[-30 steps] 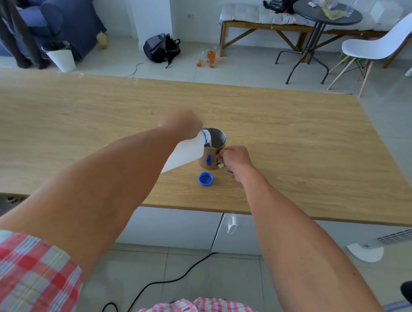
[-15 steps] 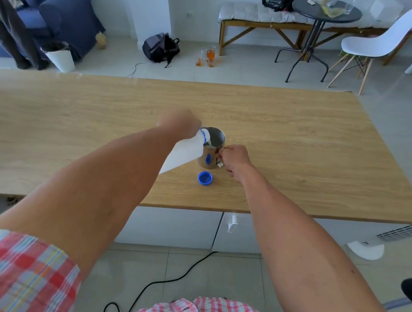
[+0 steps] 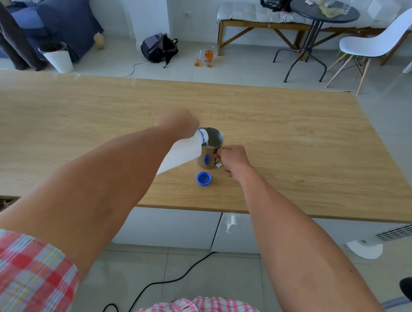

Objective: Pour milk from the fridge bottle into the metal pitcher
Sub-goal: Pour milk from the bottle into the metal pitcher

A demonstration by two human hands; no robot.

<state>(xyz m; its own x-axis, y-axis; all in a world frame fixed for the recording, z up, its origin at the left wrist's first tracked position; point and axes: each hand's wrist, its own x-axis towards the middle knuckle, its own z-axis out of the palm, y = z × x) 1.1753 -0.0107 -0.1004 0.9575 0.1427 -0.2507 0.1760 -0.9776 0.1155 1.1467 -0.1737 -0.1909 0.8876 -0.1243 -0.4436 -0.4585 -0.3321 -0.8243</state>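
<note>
At mid-table, left hand grips a white plastic milk bottle with a blue neck ring, tipped steeply so its mouth sits over the rim of a small round metal pitcher; milk visible inside. Right hand curls round the pitcher's handle, holding it upright on the light wooden table. Blue screw cap lies open side up just beside the pitcher's base, nearer the person.

Person is wearing a plaid shirt — red, pink, pale blue checks — short sleeves, forearms showing bare.
</note>
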